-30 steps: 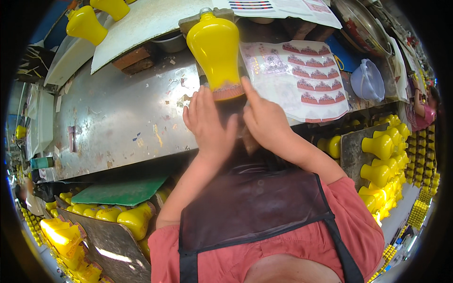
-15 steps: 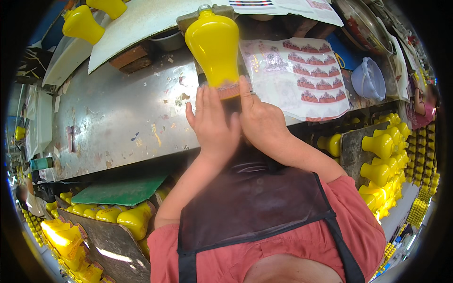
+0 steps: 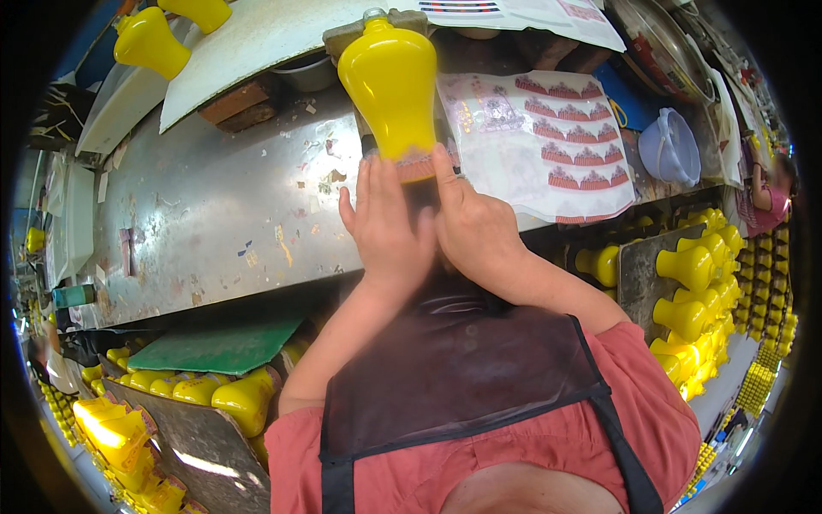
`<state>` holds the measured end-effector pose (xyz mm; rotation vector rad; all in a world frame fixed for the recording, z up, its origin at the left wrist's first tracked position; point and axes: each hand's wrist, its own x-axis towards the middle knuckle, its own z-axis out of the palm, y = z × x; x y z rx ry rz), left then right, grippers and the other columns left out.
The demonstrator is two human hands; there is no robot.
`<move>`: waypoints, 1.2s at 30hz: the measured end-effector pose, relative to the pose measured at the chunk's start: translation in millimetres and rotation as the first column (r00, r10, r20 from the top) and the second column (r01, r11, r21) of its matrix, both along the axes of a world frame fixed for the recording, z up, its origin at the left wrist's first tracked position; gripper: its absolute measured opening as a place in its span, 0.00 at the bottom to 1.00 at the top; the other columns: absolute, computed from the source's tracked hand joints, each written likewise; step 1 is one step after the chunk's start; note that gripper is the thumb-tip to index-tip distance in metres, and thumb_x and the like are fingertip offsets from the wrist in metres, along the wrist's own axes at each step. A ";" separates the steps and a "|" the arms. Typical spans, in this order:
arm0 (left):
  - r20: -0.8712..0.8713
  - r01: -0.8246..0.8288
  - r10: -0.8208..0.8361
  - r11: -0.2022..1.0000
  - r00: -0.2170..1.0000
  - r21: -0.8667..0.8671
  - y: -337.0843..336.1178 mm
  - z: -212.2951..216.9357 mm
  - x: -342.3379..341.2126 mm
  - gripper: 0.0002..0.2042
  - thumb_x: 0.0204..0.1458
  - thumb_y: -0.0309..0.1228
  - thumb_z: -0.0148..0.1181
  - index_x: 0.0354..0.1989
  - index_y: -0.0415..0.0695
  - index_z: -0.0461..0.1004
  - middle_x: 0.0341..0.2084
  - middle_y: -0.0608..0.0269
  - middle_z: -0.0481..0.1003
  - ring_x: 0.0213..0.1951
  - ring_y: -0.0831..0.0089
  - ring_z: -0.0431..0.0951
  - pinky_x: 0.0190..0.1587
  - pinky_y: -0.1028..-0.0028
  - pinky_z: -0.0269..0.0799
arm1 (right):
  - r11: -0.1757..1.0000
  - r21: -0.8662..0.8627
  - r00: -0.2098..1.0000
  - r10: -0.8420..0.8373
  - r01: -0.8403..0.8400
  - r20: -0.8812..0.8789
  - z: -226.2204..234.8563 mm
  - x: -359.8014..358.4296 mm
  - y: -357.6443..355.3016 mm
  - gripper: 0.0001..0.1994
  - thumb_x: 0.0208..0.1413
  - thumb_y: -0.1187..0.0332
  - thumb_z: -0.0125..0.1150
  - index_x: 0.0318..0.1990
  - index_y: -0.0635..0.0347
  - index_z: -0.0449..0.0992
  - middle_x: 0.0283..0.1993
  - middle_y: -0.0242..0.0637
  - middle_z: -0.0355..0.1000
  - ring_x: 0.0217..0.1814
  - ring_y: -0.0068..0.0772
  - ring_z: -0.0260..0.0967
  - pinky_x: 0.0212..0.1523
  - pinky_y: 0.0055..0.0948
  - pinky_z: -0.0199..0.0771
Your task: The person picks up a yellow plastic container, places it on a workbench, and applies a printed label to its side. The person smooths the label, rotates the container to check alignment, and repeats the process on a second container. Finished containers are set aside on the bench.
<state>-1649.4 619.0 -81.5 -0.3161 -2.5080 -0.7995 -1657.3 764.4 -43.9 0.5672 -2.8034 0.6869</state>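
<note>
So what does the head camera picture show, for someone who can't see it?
Two hands, left hand and right hand, press on the base of a yellow vase lying on a metal worktable. Beside it lies a sheet of red decals.

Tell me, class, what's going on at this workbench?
A person in a dark apron presses both hands, the left hand and right hand, around the lower end of a yellow vase lying on a metal bench. A reddish patterned band sits on the vase just under the fingers. A sheet of similar decals lies alongside, and more yellow vases are stacked nearby.
</note>
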 end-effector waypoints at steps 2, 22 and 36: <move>0.006 0.001 -0.001 1.000 1.000 0.020 -0.3 -0.8 0.2 0.40 0.46 0.30 0.66 0.69 0.30 0.58 0.63 0.38 0.66 0.69 0.41 0.62 0.71 0.44 0.41 | 1.000 -0.018 0.998 -0.011 0.012 0.055 1.2 -3.9 0.2 0.40 0.49 0.73 0.63 0.72 0.68 0.56 0.35 0.49 0.75 0.27 0.49 0.76 0.27 0.39 0.78; 0.138 -0.001 -0.018 0.991 0.990 0.135 -11.8 2.3 -0.7 0.41 0.48 0.31 0.65 0.71 0.30 0.55 0.66 0.42 0.65 0.71 0.44 0.58 0.72 0.46 0.41 | 0.998 0.058 1.000 -0.023 0.022 0.020 24.4 -44.3 -12.3 0.48 0.52 0.55 0.71 0.74 0.68 0.51 0.40 0.50 0.78 0.33 0.47 0.80 0.31 0.39 0.80; 0.279 -0.052 -0.066 0.916 0.958 0.398 -13.8 17.3 -6.7 0.36 0.54 0.33 0.63 0.71 0.34 0.58 0.63 0.45 0.68 0.66 0.54 0.66 0.70 0.59 0.53 | 0.999 -0.050 0.999 0.009 -0.007 0.051 39.6 -45.0 -11.4 0.51 0.52 0.61 0.73 0.76 0.65 0.45 0.42 0.54 0.79 0.34 0.53 0.80 0.31 0.41 0.78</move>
